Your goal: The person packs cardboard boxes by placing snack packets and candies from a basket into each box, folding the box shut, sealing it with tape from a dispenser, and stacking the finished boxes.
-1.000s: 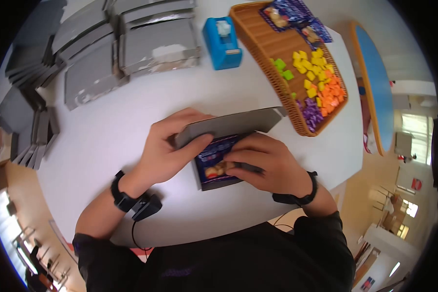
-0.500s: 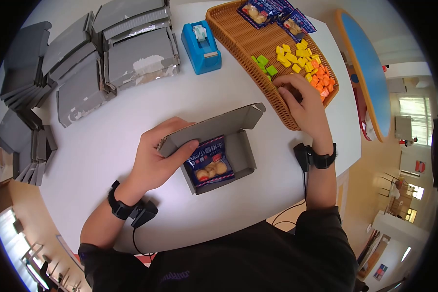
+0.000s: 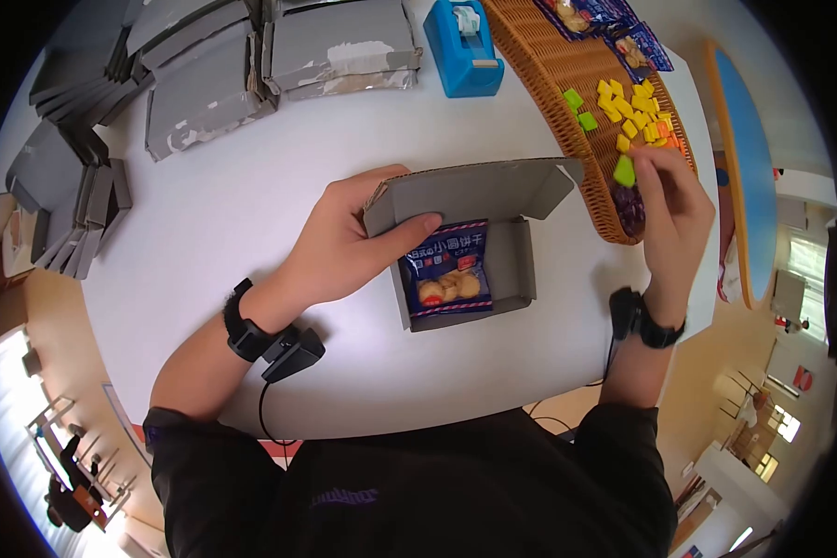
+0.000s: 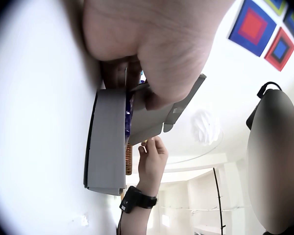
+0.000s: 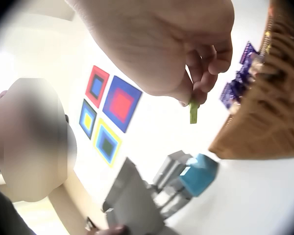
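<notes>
My left hand (image 3: 344,232) grips the raised lid (image 3: 484,191) of a small grey cardboard box (image 3: 511,260), thumb on the lid's inner face. Inside the box, on its left, lies a dark blue biscuit packet (image 3: 451,274) showing round biscuits. My right hand (image 3: 676,228) pinches a small green square piece (image 3: 624,171) between thumb and fingers, over the near end of the wicker basket (image 3: 537,84). The right wrist view shows the green piece (image 5: 193,113) edge-on below the fingertips. In the left wrist view the box's side wall (image 4: 107,142) stands on the white table.
Yellow pieces (image 3: 637,107), green, orange and purple pieces lie in the basket, with biscuit packets (image 3: 637,51) at its far end. A blue tape dispenser (image 3: 465,56) stands left of it. Flat grey boxes (image 3: 344,51) are stacked behind; opened ones (image 3: 60,186) stand far left.
My right hand has gone from the packet in the box to the basket, then come up pinching a green piece. My left hand keeps its hold on the lid. The head view has shifted.
</notes>
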The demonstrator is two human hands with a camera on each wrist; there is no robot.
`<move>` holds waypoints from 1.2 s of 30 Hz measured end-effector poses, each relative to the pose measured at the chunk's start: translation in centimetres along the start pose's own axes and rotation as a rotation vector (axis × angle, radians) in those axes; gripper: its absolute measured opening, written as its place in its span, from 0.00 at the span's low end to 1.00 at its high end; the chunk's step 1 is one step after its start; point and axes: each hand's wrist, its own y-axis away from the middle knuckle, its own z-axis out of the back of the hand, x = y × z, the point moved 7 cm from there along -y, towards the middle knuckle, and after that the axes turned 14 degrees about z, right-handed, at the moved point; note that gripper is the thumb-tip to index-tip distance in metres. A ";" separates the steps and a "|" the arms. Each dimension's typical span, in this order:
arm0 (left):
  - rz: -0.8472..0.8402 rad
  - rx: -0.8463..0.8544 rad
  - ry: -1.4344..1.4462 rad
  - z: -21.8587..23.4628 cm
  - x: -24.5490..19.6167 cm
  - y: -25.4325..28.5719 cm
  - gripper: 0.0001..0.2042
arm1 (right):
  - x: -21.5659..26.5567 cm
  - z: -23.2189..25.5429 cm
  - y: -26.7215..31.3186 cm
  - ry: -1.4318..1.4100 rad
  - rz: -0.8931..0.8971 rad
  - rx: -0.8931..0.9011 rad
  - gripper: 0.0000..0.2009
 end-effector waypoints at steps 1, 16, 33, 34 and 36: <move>0.011 0.002 0.006 0.0 0.0 0.0 0.08 | 2.3 -0.1 0.4 -0.121 0.011 -0.001 0.05; 0.070 0.047 0.011 0.0 0.3 0.0 0.12 | 7.8 -8.0 4.5 0.231 0.446 0.444 0.08; 0.061 0.055 -0.170 0.1 -0.8 -0.2 0.10 | -0.5 0.8 0.3 0.340 0.115 0.350 0.08; 0.079 0.073 -0.188 0.0 -0.8 -0.3 0.10 | -0.6 0.6 0.3 0.398 0.254 0.336 0.09; 0.086 0.065 -0.182 0.1 -0.6 -0.3 0.11 | -2.2 0.0 0.6 0.356 0.189 0.367 0.09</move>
